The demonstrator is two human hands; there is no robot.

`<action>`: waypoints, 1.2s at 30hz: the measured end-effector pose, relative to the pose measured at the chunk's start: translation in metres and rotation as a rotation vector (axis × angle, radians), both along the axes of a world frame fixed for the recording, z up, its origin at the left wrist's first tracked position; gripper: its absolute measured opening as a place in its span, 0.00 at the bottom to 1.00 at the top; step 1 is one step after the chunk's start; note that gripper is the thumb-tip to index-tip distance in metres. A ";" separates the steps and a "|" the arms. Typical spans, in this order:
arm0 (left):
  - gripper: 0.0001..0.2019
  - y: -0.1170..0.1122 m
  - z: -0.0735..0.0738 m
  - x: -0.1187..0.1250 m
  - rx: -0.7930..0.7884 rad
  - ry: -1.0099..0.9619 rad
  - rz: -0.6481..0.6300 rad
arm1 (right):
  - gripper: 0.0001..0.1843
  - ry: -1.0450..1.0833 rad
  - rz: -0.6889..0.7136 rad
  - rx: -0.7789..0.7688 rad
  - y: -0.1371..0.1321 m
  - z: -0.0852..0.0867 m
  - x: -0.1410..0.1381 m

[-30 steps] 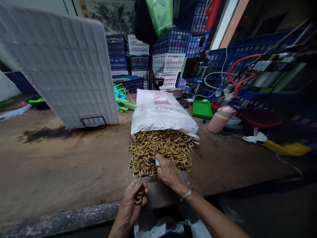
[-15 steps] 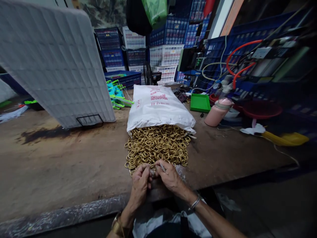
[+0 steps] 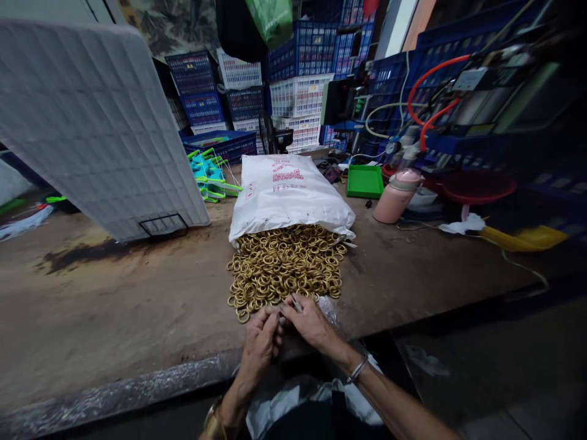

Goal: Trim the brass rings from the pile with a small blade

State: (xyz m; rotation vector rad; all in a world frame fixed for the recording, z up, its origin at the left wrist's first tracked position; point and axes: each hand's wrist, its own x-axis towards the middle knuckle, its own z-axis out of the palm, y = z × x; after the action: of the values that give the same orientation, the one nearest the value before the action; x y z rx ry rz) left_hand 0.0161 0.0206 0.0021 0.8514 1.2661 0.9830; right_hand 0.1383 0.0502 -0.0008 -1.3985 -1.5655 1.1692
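Observation:
My left hand [image 3: 262, 336] is closed in a pinch just in front of a heap of brass-coloured rings [image 3: 284, 266]. What its fingertips hold is too small to make out. Beside it, my right hand [image 3: 314, 324] is closed with a slim metal tool [image 3: 297, 304] poking out between thumb and fingers; its exact kind does not show. The fingertips of both hands meet over the table's near edge. Behind the hands, the rings spill from the mouth of a white woven sack [image 3: 291, 198] with red print, lying on its side.
A grey padded panel [image 3: 101, 128] stands at left on the wooden table [image 3: 151, 305]. Green and blue plastic pieces [image 3: 208, 174] lie beside the sack. To the right are a green tray [image 3: 364, 181], a pink bottle [image 3: 397, 197] and a yellow scoop [image 3: 525, 238]. Stacked crates [image 3: 300, 95] stand behind.
My hands have come closer together, and the right fingertips now meet the left ones. The whole view has shifted slightly, with the sack and rings appearing a little further left.

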 end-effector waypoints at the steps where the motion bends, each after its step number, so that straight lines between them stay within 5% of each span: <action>1: 0.16 -0.001 0.001 0.000 -0.023 -0.023 -0.009 | 0.12 -0.016 -0.003 0.020 -0.001 -0.001 0.000; 16: 0.15 -0.023 -0.001 0.004 0.004 -0.162 -0.070 | 0.09 0.107 0.039 -0.025 -0.024 0.002 0.010; 20: 0.14 -0.024 -0.002 0.006 0.006 -0.164 -0.064 | 0.11 -0.100 0.019 0.066 -0.030 -0.001 0.014; 25: 0.15 -0.023 0.004 0.008 0.015 -0.207 -0.017 | 0.10 -0.364 0.189 0.193 -0.038 0.001 0.014; 36: 0.15 -0.025 -0.002 0.004 0.014 -0.142 -0.010 | 0.15 -0.584 0.194 0.259 -0.042 -0.006 0.011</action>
State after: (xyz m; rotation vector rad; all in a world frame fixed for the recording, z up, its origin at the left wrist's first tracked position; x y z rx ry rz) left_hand 0.0204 -0.0044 0.0002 0.7841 1.1345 1.0270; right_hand 0.1491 0.0085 -0.0071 -1.5132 -2.2084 0.6463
